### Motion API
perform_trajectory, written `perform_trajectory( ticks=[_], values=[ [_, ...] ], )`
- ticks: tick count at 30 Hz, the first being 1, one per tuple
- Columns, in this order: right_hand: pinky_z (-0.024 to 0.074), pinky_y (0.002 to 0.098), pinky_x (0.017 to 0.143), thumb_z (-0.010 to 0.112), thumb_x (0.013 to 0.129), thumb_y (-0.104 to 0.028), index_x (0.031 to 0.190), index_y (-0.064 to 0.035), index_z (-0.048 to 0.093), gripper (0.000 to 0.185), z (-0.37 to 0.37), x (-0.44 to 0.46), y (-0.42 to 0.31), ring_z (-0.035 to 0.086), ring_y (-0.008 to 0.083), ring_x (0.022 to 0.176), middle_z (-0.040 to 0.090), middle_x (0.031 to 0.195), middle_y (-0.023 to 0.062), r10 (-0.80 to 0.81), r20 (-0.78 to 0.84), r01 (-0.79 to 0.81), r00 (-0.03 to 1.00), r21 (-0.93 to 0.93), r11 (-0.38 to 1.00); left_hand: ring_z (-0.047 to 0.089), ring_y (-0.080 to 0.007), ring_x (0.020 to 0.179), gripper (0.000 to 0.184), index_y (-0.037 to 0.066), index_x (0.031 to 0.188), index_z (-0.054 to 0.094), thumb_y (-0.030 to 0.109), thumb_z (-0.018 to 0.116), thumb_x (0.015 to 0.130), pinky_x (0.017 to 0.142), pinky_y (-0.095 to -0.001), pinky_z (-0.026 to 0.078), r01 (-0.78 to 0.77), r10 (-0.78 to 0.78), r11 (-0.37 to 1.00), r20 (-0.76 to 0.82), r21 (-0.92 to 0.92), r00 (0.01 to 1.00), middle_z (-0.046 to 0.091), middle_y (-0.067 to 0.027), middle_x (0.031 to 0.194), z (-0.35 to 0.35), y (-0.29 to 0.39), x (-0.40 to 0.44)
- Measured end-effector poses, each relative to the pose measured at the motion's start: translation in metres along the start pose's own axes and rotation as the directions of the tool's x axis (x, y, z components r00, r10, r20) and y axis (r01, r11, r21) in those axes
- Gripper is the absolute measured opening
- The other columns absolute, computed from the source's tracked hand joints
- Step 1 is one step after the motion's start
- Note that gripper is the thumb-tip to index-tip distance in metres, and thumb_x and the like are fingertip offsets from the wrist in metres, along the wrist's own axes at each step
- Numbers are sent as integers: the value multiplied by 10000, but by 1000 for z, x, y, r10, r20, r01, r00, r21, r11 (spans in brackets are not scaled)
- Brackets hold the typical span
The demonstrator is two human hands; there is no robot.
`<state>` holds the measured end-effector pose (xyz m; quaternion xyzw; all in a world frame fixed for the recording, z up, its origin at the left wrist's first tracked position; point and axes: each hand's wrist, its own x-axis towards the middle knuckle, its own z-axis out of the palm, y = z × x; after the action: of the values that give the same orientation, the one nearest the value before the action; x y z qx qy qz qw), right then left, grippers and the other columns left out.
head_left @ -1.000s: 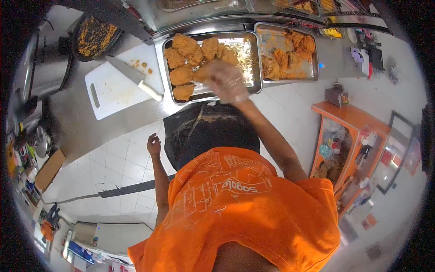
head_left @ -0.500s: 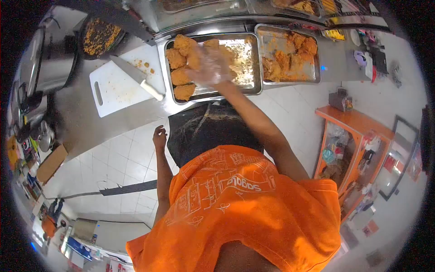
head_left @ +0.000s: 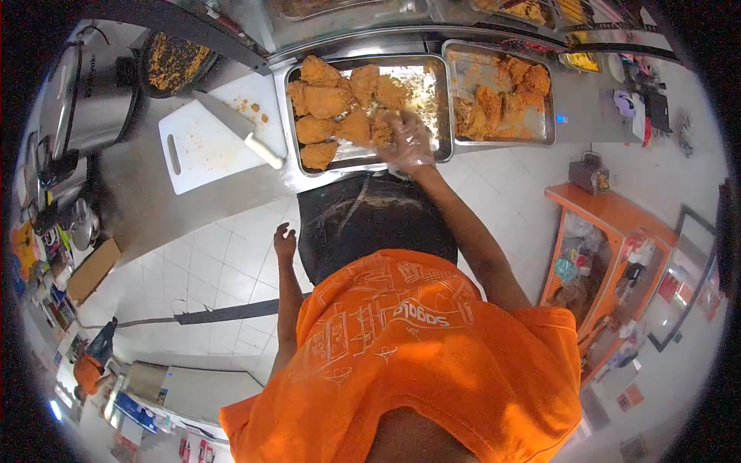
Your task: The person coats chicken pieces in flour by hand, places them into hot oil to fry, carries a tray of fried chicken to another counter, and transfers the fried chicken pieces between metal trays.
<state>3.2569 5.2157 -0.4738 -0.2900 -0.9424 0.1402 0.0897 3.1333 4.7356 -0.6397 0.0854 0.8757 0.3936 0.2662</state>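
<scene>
My right hand, in a clear plastic glove, is over the near right part of a metal tray. Its fingers curve around a piece of breaded fried chicken at the right side of a group, though they partly hide it. Several more golden-brown fried chicken pieces lie packed across the tray's left and middle. Crumbs and a shiny bare surface show at the tray's right. My left hand hangs below the counter edge beside the black apron, fingers loosely bent and apart, holding nothing.
A second metal tray with darker orange chicken pieces stands to the right. At left, a knife lies across a white cutting board; a black pan with crumbs is behind. An orange shelf unit stands at right.
My right hand has moved right and nearer, from above the middle chicken pieces to the piece at the group's right side. My left hand stays hanging low.
</scene>
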Motion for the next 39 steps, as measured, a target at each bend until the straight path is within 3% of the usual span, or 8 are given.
perform_trajectory(
  ticks=[4, 9, 18, 22, 28, 33, 36, 39],
  values=[
    [483, 448, 918, 760, 679, -414, 1293, -191, 452, 722, -39, 25, -16, 550, 374, 1096, 543, 1197, 206, 38, 138, -83, 990, 336, 938, 591, -147, 678, 324, 100, 1158, 588, 88, 607, 834, 570, -274, 488, 238, -220, 961, 134, -141, 966, 582, -92, 1020, -3, 46, 5],
    [452, 452, 928, 692, 717, -190, 1202, -147, 511, 520, -56, 21, -17, 572, 331, 1057, 619, 1089, 140, -32, -324, 211, 945, 537, 817, 606, -139, 706, 295, 88, 1159, 590, 64, 571, 866, 583, -260, 484, 230, -222, 965, 74, -128, 972, 614, -82, 1002, -8, 103, 21],
    [261, 548, 1075, 630, 767, -572, 1291, -274, 515, 614, -26, 21, -77, 325, 415, 1305, 326, 1422, 211, -365, 298, 303, 882, 235, 924, 575, -119, 582, 308, 119, 1130, 604, 94, 541, 829, 502, -267, 451, 220, -200, 964, 140, -152, 970, 620, -49, 775, -7, 76, 6],
    [290, 586, 1010, 582, 802, -616, 1301, -264, 509, 615, -40, 16, -56, 380, 399, 1235, 410, 1314, 234, -480, 95, 434, 872, 305, 848, 551, -103, 598, 313, 113, 1156, 576, 113, 551, 844, 490, -254, 448, 269, -231, 911, 154, -312, 961, 603, -33, 810, -12, 58, 5],
    [456, 444, 899, 682, 782, -464, 1156, -162, 592, 489, -48, 73, -25, 566, 333, 1028, 584, 1101, 159, 92, -288, -101, 953, -15, 995, 558, -96, 607, 316, 107, 1131, 596, 79, 532, 823, 490, -246, 442, 126, -103, 959, 102, -255, 989, 623, -42, 813, -10, 53, -8],
    [512, 377, 808, 675, 791, -437, 1151, -100, 565, 505, 9, 82, 45, 621, 265, 877, 639, 917, 87, 101, 97, -125, 990, 284, 950, 572, -113, 619, 318, 89, 1139, 591, 100, 523, 828, 505, -247, 448, 200, -155, 936, 169, -291, 973, 625, -52, 849, -7, 45, -7],
    [538, 365, 764, 641, 828, -400, 1126, -44, 565, 471, -8, 68, 39, 628, 245, 842, 647, 924, 78, 336, 285, -385, 898, 878, 285, 580, -122, 623, 313, 80, 1139, 589, 107, 530, 832, 492, -246, 441, 234, -199, 924, 144, -304, 969, 627, -59, 852, -14, 62, 2],
    [558, 376, 739, 650, 835, -277, 1169, -38, 545, 424, 13, 58, 53, 623, 244, 884, 591, 1073, 105, 159, 506, -514, 848, 857, 13, 585, -127, 639, 304, 80, 1142, 586, 112, 533, 844, 515, -267, 455, 203, -164, 921, 141, -332, 976, 632, -62, 850, -16, 61, 14]
  ],
)
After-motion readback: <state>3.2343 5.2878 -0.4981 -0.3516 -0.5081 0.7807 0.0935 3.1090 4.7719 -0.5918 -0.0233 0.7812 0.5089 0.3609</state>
